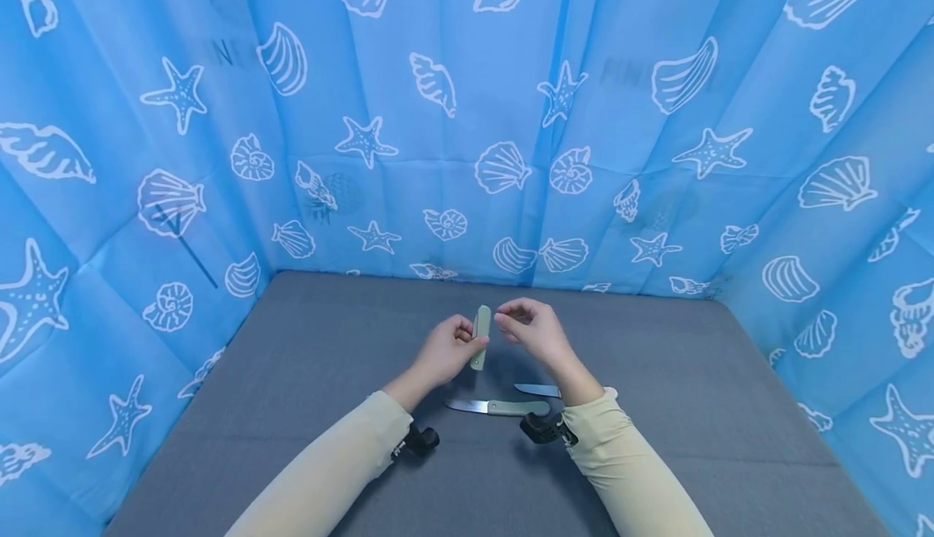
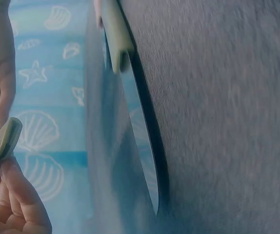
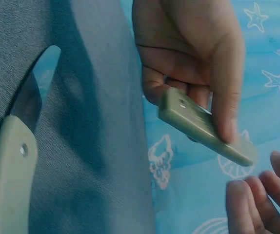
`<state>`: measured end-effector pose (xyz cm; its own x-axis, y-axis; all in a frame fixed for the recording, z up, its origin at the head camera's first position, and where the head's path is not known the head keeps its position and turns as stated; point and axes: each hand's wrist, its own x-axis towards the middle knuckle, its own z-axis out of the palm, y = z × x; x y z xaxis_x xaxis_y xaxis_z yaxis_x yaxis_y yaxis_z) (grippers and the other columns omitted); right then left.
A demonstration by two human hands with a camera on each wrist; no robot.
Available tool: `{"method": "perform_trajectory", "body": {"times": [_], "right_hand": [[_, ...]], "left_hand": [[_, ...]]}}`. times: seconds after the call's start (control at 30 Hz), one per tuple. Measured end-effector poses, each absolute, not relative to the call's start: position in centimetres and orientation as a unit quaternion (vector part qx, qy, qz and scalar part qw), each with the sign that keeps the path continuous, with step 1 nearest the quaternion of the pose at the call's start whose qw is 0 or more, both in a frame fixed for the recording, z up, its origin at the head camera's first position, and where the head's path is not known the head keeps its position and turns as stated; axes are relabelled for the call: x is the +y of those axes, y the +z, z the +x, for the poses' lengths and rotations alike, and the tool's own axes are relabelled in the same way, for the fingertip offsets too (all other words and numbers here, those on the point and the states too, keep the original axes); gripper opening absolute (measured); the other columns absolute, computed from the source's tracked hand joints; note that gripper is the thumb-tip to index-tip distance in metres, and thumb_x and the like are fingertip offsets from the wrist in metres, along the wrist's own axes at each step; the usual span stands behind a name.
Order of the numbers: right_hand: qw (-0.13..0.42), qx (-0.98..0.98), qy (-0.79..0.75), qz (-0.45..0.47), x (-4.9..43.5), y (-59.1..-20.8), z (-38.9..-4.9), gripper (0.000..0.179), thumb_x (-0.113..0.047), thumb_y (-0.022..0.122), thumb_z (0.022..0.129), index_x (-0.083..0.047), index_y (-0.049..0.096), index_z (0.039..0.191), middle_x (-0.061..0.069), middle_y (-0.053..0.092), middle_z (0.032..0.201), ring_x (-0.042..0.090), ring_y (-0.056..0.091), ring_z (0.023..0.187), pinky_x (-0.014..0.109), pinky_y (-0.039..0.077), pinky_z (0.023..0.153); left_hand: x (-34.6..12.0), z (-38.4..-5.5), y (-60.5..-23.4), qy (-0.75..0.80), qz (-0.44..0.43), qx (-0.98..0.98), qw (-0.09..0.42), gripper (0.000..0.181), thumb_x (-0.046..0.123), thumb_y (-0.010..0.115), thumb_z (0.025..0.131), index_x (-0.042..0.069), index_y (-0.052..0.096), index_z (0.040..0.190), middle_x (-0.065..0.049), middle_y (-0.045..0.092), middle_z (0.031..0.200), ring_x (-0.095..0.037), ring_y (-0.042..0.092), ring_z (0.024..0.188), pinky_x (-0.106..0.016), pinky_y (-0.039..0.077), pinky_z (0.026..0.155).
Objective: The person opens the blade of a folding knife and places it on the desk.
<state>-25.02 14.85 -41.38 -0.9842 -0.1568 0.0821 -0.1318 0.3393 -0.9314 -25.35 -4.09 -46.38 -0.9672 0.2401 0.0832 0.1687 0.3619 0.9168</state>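
My left hand (image 1: pixel 447 349) pinches a pocket knife (image 1: pixel 481 326) between thumb and fingers. Its pale green handle stands upright in the head view, and the blade looks folded in. In the right wrist view a rivet shows near one end of this knife (image 3: pixel 203 127). My right hand (image 1: pixel 535 331) is just right of the handle's upper end, fingers loosely bent, holding nothing. Its fingertips (image 3: pixel 237 204) are a little apart from the knife in the right wrist view. Below the hands, an unfolded green-handled pocket knife (image 1: pixel 514 408) lies with its blade pointing left.
Another knife blade (image 1: pixel 536 389) lies just behind the unfolded knife, its rear part hidden by my right wrist. All this is on a grey cloth-covered table (image 1: pixel 328 358). Blue curtains (image 1: pixel 452 148) with white sea-shell prints enclose the table's back and sides.
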Motion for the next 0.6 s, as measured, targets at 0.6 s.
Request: {"method": "perform_trajectory", "body": {"times": [0.6], "right_hand": [[0.009,0.778,-0.621,-0.096,14.1,-43.4,-25.0,0.021,-0.008,0.064,0.098,0.004,0.065,0.116,0.013,0.066,0.099,0.025,0.068,0.091,0.038,0.059,0.078]], "left_hand": [[-3.8,-24.1,-46.8,0.506,0.198,0.839,-0.029,0.024,0.039,0.069,0.096,0.016,0.063,0.095,0.007,0.064,0.074,-0.01,0.056,0.061,-0.026,0.046,0.053]]}}
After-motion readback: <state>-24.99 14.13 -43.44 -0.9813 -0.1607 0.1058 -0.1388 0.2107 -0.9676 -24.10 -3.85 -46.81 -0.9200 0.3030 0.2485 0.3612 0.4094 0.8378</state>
